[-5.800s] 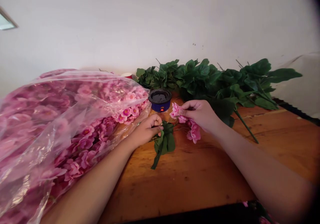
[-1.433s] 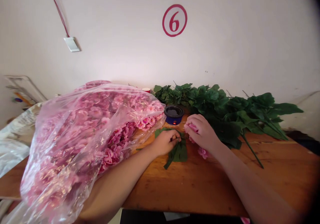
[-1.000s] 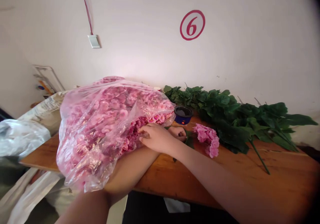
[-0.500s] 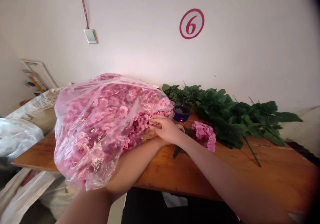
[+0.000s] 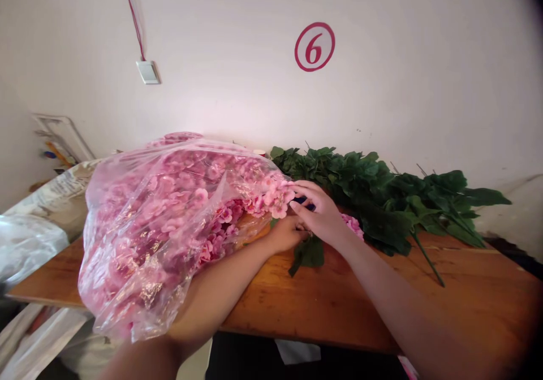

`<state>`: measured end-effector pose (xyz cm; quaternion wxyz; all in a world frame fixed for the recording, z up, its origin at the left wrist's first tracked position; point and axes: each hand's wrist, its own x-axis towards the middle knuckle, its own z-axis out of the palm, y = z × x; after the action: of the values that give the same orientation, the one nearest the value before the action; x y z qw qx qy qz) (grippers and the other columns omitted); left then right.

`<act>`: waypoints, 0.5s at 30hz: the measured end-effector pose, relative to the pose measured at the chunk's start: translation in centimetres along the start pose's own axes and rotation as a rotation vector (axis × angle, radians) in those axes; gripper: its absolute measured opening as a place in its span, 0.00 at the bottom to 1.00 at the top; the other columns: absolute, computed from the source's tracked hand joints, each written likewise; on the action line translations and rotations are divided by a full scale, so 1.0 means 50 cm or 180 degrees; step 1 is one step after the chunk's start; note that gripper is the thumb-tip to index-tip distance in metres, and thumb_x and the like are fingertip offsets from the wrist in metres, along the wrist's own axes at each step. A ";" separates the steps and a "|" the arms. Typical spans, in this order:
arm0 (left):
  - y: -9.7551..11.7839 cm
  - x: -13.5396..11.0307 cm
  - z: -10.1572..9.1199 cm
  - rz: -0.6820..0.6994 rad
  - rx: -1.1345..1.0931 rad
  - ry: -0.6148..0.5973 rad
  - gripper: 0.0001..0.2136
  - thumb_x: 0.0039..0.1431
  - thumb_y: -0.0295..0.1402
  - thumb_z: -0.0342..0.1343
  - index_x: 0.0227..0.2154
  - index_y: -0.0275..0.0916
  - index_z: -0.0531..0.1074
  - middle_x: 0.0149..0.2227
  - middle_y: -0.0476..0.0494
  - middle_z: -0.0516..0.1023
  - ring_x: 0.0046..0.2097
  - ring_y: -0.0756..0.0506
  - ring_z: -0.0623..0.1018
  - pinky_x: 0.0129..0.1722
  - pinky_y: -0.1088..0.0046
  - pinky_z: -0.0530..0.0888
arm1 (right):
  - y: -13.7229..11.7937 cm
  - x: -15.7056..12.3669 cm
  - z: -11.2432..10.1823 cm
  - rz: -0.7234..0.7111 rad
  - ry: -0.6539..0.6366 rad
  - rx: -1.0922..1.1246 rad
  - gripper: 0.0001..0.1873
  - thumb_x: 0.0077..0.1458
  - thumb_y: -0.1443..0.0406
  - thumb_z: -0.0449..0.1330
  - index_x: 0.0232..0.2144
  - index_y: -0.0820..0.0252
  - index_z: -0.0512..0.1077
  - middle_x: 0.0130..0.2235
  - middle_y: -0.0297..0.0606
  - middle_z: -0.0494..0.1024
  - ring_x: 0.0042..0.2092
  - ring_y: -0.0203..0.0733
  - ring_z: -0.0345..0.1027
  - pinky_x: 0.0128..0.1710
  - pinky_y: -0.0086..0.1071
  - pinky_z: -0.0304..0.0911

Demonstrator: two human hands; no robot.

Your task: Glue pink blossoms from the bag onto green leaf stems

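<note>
A large clear plastic bag [image 5: 139,238] full of pink artificial blossoms lies on the left of the wooden table, its mouth towards my hands. Between thumb and fingers, my right hand [image 5: 318,210] pinches a pink flower cluster [image 5: 278,198] at the bag's opening. Just below it, my left hand [image 5: 288,234] is closed around a green leaf stem, its leaves [image 5: 309,255] hanging beneath the fingers. The stem itself is mostly hidden by the fingers. Behind my right hand a small blue pot [image 5: 304,203] shows only in part.
Several green leaf stems [image 5: 369,199] are heaped along the wall at the right. Another pink flower cluster [image 5: 353,225] is half hidden behind my right wrist. The table's front edge [image 5: 305,340] runs close to me. White plastic [image 5: 31,244] bulges beyond the table's left end.
My right hand has drawn back from the bag's opening to the right, bringing a pink flower cluster with it, and now covers most of the blue pot. My left hand has stayed nearly in place.
</note>
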<state>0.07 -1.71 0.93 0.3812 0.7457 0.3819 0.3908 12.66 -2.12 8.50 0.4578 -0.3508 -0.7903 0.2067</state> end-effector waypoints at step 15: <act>0.012 0.012 -0.015 -0.0329 -0.1303 -0.0245 0.12 0.53 0.39 0.56 0.36 0.36 0.70 0.20 0.52 0.68 0.24 0.51 0.67 0.27 0.74 0.60 | 0.068 -0.048 -0.040 0.0210 -0.0089 0.0948 0.13 0.55 0.62 0.60 0.44 0.51 0.76 0.53 0.41 0.71 0.56 0.46 0.65 0.54 0.43 0.65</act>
<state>-0.16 -1.26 1.91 0.5586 0.6465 0.3175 0.4113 16.45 -1.63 5.89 0.4867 -0.3018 -0.7453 0.3414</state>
